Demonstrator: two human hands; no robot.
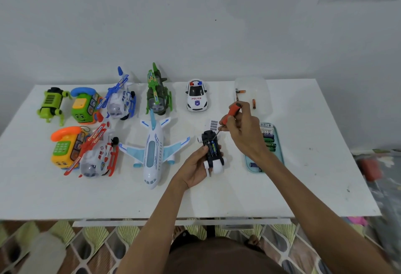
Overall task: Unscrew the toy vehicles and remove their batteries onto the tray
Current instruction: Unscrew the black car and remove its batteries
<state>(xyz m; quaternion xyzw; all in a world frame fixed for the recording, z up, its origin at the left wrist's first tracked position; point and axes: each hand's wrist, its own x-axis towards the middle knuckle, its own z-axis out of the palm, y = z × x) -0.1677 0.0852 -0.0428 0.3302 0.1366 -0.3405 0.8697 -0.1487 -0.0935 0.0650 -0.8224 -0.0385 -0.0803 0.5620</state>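
My left hand (196,166) grips a small black-and-white toy vehicle (211,153), turned belly up above the table. Its battery bay is open and batteries (212,148) show inside. My right hand (243,131) holds an orange-handled screwdriver (233,110), tip down at the far end of the toy's underside. A striped white battery cover (214,125) lies on the table just behind the toy. The pale blue tray (280,143) to the right holds several batteries (269,139).
On the white table (303,176) stand a white airplane (153,148), a police car (196,95), three helicopters (159,92), two phone toys (83,105) and a green dog toy (52,104). A clear container (250,93) at the back holds loose batteries. Clutter lies off the right edge.
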